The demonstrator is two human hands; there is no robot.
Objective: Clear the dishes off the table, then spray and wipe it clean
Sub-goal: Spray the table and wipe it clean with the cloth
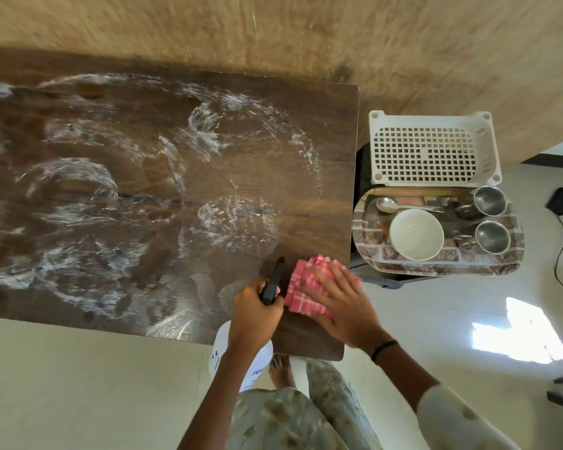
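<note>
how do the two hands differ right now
The left hand curls round the black trigger of the spray bottle; the right hand lies flat, fingers spread, pressing the pink cloth on the table. Only the right wrist wears a dark band. Both are at the table's near right corner.

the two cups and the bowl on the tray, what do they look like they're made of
The two cups look like polished metal, probably stainless steel: grey, with mirror-like glints on rims and inner walls. The bowl is plain off-white with a smooth, softly glossy inside; it could be ceramic or melamine, and the picture cannot settle which. The tray under them carries a printed brick pattern with a slight sheen, likely plastic.
</note>
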